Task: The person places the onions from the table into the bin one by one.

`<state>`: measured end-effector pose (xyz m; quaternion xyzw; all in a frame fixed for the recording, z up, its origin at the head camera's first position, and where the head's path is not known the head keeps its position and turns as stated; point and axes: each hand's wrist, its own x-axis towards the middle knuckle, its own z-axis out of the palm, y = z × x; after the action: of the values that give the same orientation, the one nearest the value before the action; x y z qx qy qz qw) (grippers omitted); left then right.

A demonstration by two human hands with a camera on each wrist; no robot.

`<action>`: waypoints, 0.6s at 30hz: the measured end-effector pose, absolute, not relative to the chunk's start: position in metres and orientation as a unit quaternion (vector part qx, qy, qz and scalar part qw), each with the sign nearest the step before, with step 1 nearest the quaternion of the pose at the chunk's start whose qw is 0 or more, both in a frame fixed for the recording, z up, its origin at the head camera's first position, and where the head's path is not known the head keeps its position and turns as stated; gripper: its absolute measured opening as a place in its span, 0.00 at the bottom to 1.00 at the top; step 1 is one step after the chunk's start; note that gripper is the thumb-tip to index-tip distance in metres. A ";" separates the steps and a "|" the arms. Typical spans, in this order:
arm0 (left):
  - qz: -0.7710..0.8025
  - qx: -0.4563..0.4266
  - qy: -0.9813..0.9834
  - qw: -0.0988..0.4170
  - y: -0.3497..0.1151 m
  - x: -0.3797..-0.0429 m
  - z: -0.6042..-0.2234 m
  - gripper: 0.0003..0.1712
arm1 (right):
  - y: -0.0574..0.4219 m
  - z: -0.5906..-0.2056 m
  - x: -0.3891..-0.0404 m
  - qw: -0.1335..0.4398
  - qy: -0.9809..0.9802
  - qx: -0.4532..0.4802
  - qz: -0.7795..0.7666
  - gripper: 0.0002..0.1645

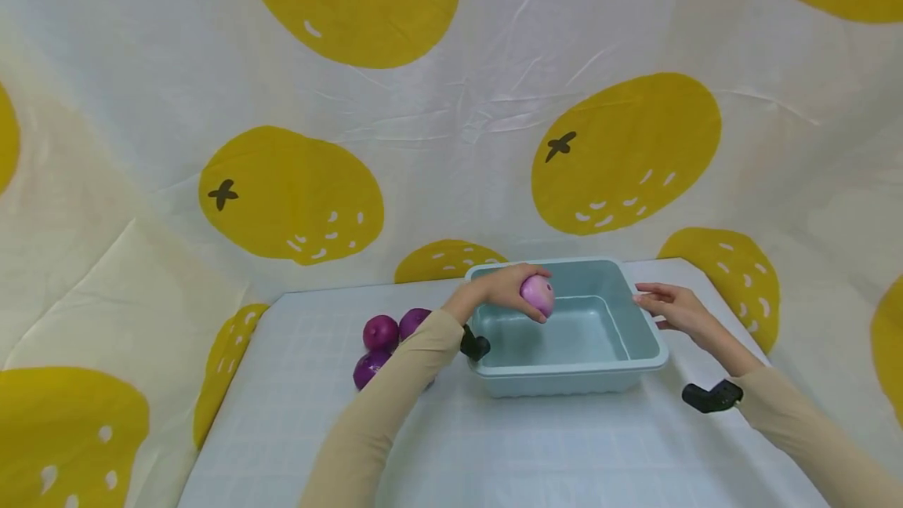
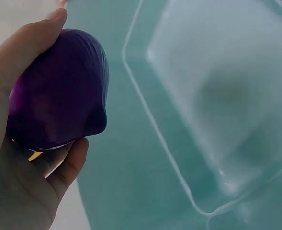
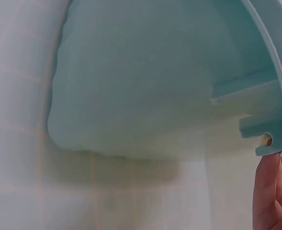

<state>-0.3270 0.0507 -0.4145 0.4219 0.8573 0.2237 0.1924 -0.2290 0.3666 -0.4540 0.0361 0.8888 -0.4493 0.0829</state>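
Pale tabletop [image 1: 522, 449] up front, loose onions [image 1: 381, 333] at nine o'clock of the tub [image 1: 564, 385]; at three, the right hand [image 1: 675, 309], fingers relaxed, touches the rim [image 1: 578, 369]. The left hand [image 1: 505, 287] grips an onion [image 1: 538, 296] above the tub: mid-transfer, seemingly, calling for lowering, then letting go. Fruit-print curtain [image 1: 487, 155] at twelve.

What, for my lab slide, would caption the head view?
Left hand holds a purple onion over a pale teal basin, right hand at its rim.

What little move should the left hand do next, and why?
Maybe lower the purple onion gently into the blue-green bin, because the left hand is holding it above the bin, where no other onions show.
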 end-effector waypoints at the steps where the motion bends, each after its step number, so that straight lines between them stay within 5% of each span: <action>1: 0.222 0.424 0.856 0.197 0.053 -0.328 -0.418 0.47 | 0.367 -0.453 -0.229 0.083 0.889 0.035 -0.449 0.45; 18: 0.213 0.399 0.858 0.243 0.083 -0.334 -0.458 0.46 | 0.367 -0.456 -0.230 0.090 0.884 0.044 -0.457 0.46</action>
<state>-0.3342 0.0832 -0.4579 0.3985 0.8585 0.2126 0.2429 -0.2301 0.3674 -0.4556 0.0438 0.8839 -0.4568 0.0899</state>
